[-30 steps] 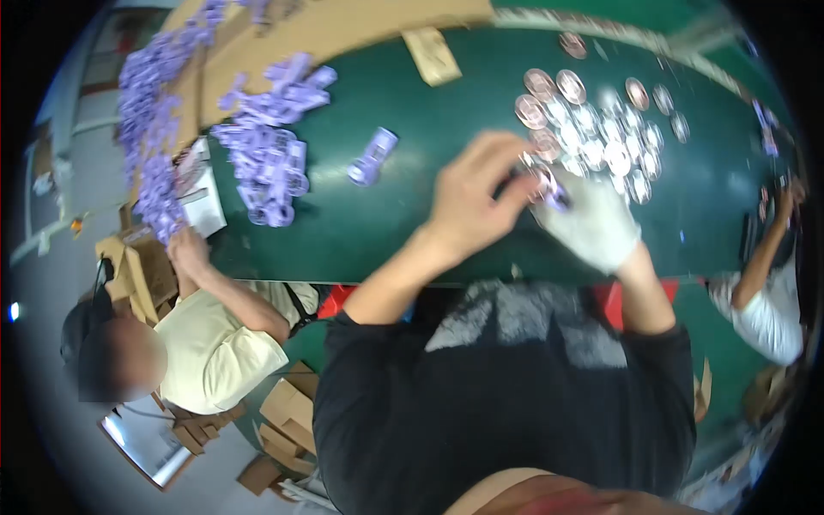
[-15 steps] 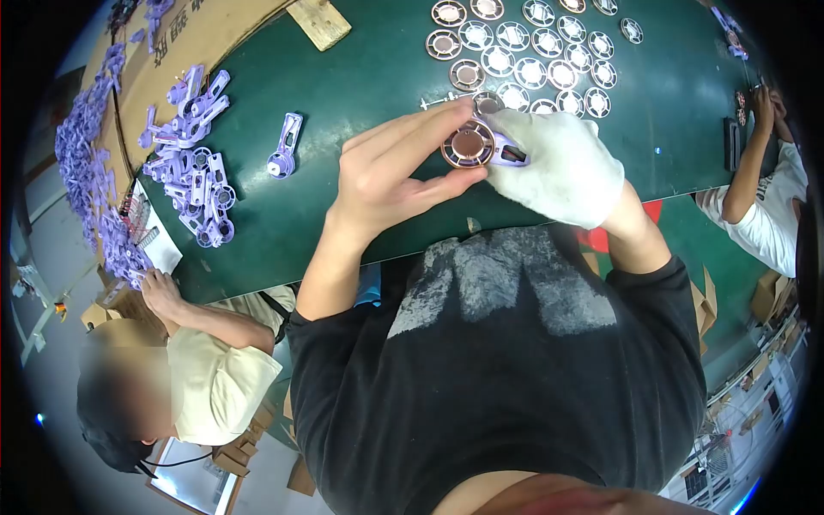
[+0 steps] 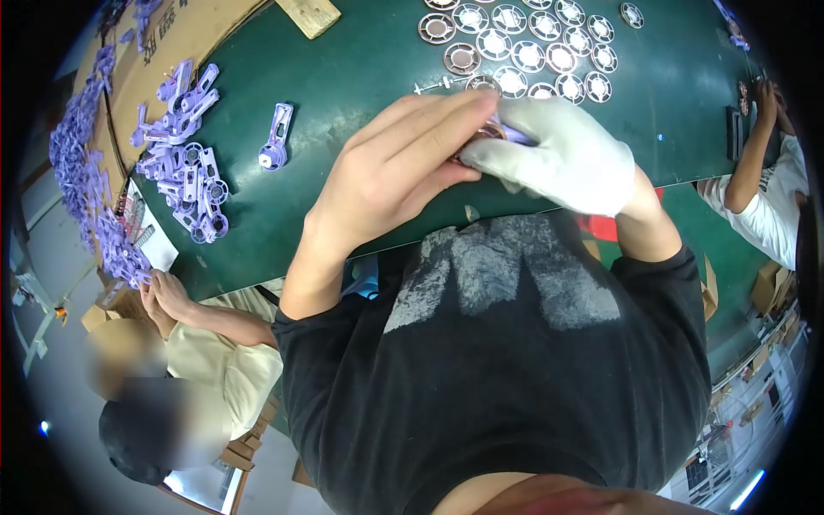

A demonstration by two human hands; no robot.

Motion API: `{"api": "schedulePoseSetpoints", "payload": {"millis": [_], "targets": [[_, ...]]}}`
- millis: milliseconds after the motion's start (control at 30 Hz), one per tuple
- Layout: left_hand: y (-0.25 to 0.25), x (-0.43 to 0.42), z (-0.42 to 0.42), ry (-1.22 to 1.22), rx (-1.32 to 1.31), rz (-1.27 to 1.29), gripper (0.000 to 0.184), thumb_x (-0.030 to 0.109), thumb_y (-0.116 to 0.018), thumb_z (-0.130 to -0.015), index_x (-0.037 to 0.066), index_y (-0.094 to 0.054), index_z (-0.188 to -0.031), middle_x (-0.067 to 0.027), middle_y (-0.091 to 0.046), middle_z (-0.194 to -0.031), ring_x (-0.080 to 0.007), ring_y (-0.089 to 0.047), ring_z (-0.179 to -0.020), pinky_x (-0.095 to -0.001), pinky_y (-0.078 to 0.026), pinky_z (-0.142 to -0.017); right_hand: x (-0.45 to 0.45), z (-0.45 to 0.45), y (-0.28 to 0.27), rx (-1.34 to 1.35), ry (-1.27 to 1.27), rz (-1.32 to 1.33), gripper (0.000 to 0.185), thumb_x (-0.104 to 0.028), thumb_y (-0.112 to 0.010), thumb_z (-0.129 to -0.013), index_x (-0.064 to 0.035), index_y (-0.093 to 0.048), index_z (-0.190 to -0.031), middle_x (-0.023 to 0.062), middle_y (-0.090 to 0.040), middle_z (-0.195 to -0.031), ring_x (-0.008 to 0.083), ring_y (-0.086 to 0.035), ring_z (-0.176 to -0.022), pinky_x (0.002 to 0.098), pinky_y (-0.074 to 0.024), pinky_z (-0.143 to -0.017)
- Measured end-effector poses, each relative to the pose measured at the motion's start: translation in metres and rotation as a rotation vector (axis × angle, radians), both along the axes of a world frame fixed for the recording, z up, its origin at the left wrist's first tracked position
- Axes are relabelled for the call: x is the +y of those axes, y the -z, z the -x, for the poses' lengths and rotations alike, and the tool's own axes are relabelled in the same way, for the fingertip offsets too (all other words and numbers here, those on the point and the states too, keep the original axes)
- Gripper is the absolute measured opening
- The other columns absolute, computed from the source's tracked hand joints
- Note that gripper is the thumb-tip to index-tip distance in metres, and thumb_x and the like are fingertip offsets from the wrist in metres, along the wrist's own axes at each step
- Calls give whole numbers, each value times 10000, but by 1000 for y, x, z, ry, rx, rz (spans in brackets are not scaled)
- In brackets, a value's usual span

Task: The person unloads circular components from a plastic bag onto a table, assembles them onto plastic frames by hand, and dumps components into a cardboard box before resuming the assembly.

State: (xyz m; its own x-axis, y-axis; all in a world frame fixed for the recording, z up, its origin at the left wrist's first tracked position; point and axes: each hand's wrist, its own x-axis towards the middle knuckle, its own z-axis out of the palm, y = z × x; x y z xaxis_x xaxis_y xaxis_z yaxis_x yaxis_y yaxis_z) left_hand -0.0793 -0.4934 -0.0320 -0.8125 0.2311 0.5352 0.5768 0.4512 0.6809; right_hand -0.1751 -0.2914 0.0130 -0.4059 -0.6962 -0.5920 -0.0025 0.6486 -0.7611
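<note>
My left hand [image 3: 399, 167], bare, has its fingers closed round the near side of a copper-rimmed disc [image 3: 489, 130]. My right hand [image 3: 558, 154], in a white glove, grips the purple handle piece [image 3: 518, 135] joined to that disc. Both hands meet over the table, and the fingers hide most of the disc and handle. Just beyond them several round spoked discs [image 3: 528, 57] lie in rows, some silver and some copper. A single purple handle part [image 3: 275, 137] lies to the left of my left hand.
A heap of purple parts [image 3: 184, 184] lies on the green table [image 3: 335, 77], left of the single part. Cardboard [image 3: 196, 34] with more purple parts is at the upper left, near a wooden block [image 3: 309, 15]. Co-workers' hands [image 3: 167, 300] show at left and at far right.
The camera view has swung since a second ago. Over the last half second my hands have closed further round the disc, which was facing up in plain sight and is now mostly covered.
</note>
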Motion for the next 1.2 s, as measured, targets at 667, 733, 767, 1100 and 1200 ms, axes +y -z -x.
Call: {"api": "schedulePoseSetpoints", "payload": {"millis": [667, 733, 767, 1100, 1200], "targets": [[33, 24, 2, 22, -306, -650, 299, 105, -770, -903, -62, -717, -1144, -154, -726, -1200, -227, -676, -1130, -323, -540, -939, 5, -23, 34, 703, 66, 356, 349, -414, -683, -943, -144, -725, -1161, 113, -671, -700, 317, -685, -620, 416, -563, -613], [37, 14, 21, 7, -343, -536, 284, 104, -761, -911, -47, -725, -1149, -140, -730, -1149, -209, -658, -1135, -305, -535, -932, 3, -16, 38, 541, 114, 172, 418, -405, -681, -945, -122, -678, -1253, 128, -693, -775, 323, -708, -709, 424, -568, -674], [36, 8, 34, -8, -355, -481, 285, 101, -765, -911, -37, -732, -1159, -93, -712, -1033, -164, -635, -1074, -272, -528, -888, 1, -10, 39, 475, 138, 89, 457, -400, -680, -946, -110, -654, -1299, 135, -704, -813, 327, -720, -754, 428, -571, -705], [67, -81, 277, -162, -653, -1208, 532, 61, -523, -1040, -32, -309, -1518, -209, -485, -1437, -331, -608, -1265, -405, -504, -1096, 33, 22, 19, 557, 477, 147, 501, -270, -666, -957, -47, -571, -1395, 162, -698, -1178, 299, -683, -1049, 376, -529, -915], [63, -69, 281, -261, -587, -910, 443, 113, -518, -1056, -38, -392, -1453, -190, -581, -1311, -281, -680, -1111, -353, -576, -925, 46, 14, 31, 606, 414, 215, 443, -245, -655, -959, -45, -596, -1349, 125, -712, -1082, 281, -667, -926, 385, -526, -840]]}}
